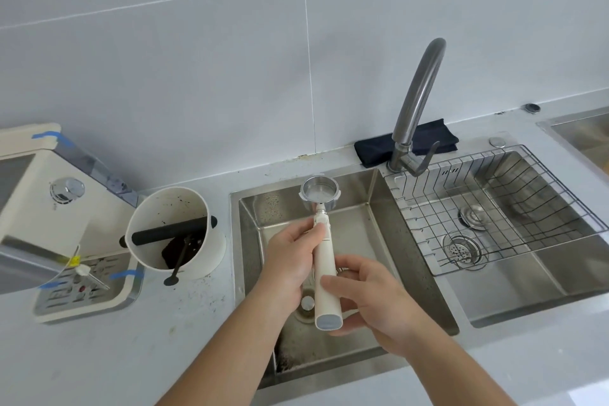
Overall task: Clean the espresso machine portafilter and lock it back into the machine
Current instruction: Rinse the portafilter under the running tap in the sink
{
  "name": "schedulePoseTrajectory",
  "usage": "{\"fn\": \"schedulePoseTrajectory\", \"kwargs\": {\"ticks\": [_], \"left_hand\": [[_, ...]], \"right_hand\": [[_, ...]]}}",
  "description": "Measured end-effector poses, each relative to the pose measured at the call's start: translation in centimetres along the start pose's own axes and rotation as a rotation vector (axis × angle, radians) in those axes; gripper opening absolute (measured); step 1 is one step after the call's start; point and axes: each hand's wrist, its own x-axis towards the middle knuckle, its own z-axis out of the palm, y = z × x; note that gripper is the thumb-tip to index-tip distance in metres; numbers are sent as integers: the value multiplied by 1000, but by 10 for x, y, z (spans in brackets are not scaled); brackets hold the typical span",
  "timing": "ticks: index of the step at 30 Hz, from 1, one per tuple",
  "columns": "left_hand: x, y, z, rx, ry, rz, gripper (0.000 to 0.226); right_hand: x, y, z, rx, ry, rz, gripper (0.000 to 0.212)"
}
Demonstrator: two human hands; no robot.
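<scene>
Over the left sink basin I hold the portafilter. Its steel basket faces up and looks bare inside; its long cream handle points toward me. My left hand grips the upper handle, thumb near the neck. My right hand holds the lower end of the handle from the right, thumb on top. The cream espresso machine stands at the far left with its drip tray in front.
A white knock box with a black bar and dark grounds sits between machine and sink. The grey tap rises behind the sink, a dark cloth behind it. A wire rack spans the right basin. Coffee specks dot the counter.
</scene>
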Motion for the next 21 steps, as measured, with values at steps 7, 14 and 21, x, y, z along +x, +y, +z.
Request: {"fn": "schedulePoseTrajectory", "kwargs": {"ticks": [7,14,21], "left_hand": [[-10,6,-32,46,-8,24,17],[-24,13,-82,98,-128,41,20],[-40,12,-136,116,-238,44,19]], "right_hand": [[0,6,25,-1,-28,16,33],[-9,20,73,5,25,-5,40],[-25,43,131,25,104,-14,39]]}}
